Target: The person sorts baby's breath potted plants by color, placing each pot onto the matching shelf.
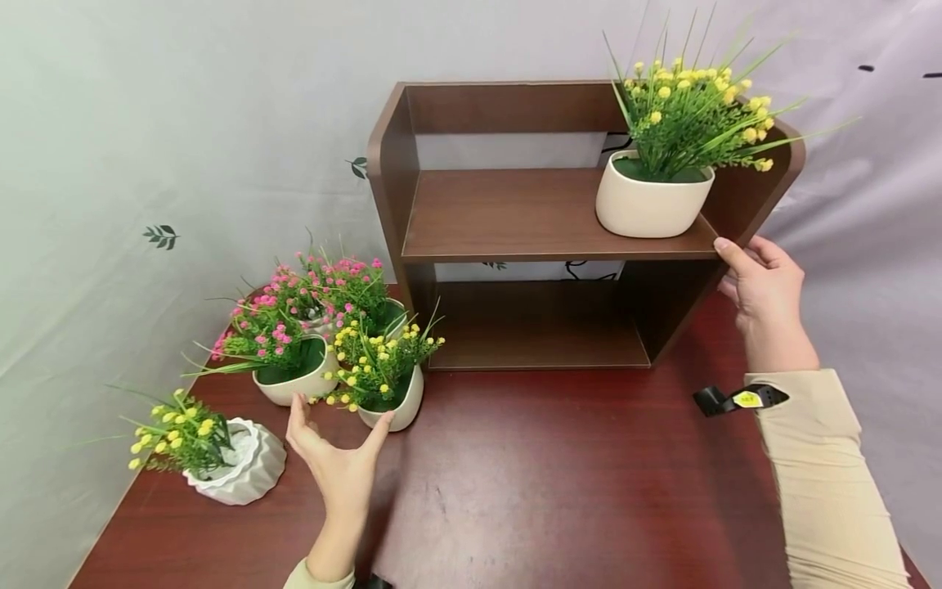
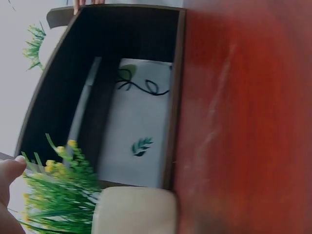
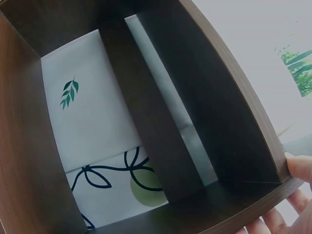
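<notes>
Beige right sleeve (image 1: 820,458) is being seen nearest. Shelf unit (image 1: 500,217) is being gripped at its side by the right hand (image 1: 769,286), thumb on front edge, fingers behind. Left hand (image 1: 338,474) is being held with thumb and fingers spread apart, close at the small yellow-flowered pot (image 1: 409,402); contact cannot be told. That pot is being supported by the table (image 1: 545,483), beside the unit's left side: cream, smooth, rounded, foliage spilling past its rim. Progress, as judged: one large yellow-flowered planter (image 1: 651,209) is being carried by the upper board, seemingly placed; five pots are being left on the table, three pink-flowered, one white and ridged (image 1: 253,466).
</notes>
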Demonstrator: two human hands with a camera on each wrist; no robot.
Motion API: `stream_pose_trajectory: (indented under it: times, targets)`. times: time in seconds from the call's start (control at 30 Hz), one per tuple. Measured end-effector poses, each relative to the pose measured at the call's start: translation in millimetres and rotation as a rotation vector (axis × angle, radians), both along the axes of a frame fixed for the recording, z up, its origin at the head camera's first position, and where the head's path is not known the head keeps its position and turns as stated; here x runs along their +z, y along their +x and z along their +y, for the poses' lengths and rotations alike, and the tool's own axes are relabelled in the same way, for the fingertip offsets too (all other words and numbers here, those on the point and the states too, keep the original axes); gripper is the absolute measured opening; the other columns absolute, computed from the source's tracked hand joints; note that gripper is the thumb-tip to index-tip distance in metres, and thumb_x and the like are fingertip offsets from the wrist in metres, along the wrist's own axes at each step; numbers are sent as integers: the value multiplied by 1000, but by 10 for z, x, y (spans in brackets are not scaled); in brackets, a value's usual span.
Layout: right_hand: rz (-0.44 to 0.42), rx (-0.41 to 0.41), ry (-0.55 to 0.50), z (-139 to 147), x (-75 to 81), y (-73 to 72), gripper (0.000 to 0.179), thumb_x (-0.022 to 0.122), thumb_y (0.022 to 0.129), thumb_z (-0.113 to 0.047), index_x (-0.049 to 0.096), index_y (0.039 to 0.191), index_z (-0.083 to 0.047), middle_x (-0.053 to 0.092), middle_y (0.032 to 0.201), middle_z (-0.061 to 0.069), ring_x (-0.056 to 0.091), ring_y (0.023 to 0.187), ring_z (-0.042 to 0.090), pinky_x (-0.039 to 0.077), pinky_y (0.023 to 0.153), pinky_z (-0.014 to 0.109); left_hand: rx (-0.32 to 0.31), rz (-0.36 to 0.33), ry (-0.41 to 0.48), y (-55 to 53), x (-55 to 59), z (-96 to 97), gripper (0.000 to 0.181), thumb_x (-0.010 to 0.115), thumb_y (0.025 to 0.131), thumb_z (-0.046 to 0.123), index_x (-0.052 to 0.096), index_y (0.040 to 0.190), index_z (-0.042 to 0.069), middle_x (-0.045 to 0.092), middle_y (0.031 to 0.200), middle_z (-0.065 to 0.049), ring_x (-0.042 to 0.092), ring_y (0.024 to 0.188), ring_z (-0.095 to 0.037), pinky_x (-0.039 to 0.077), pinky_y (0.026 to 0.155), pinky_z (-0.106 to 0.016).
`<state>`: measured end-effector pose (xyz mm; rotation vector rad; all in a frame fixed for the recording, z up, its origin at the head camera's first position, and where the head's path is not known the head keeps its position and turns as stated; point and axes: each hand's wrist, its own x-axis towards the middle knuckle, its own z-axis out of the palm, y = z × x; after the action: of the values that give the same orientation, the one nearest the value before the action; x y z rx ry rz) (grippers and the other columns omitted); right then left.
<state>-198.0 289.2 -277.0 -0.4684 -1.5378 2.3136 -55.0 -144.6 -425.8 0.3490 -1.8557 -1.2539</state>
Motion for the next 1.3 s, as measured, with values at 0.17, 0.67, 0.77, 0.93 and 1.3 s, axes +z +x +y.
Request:
stream_pose_trajectory:
  times: [0.17, 0.67, 0.77, 0.93, 1.3]
  targets:
    - [-6, -7, 14, -9, 5, -8, 22, 81, 72, -4, 69, 86, -17, 68, 72, -7, 64, 58, 6, 52, 48, 21, -10, -19, 39, -66, -136, 14, 104, 88, 60, 2, 26, 144, -1, 26, 142, -22, 28, 130, -34, 29, 104, -49]
    - [-34, -19, 25, -7, -8, 10, 24, 83, 70, -9, 70, 88, -18, 68, 74, -9, 65, 60, 5, 52, 51, 20, -144, -135, 317, -171, -252, -53, 103, 81, 70, 0, 12, 147, -6, 11, 152, -26, 16, 143, -38, 16, 115, -54]
    - [-44, -18, 30, -1, -16, 15, 24, 83, 71, -9, 69, 88, -18, 68, 74, -10, 64, 61, 5, 52, 51, 20, -184, -214, 335, -201, -290, -54, 97, 80, 70, 0, 16, 143, -9, 18, 146, -29, 24, 138, -40, 21, 113, -54]
    - [-35, -3, 13, -5, -41, 19, 23, 82, 72, -6, 68, 88, -18, 68, 74, -9, 64, 61, 5, 52, 50, 21, -184, -340, 264, -232, -371, -62, 90, 81, 69, 5, 23, 137, -9, 30, 130, -29, 39, 115, -32, 37, 96, -33]
    - [-43, -27, 54, -3, -23, 1, 25, 83, 72, -10, 69, 90, -19, 68, 77, -10, 64, 63, 4, 52, 51, 20, -200, -440, 188, -354, -395, -76, 109, 86, 65, 19, 16, 142, -13, 24, 140, -35, 22, 133, -43, 24, 109, -53]
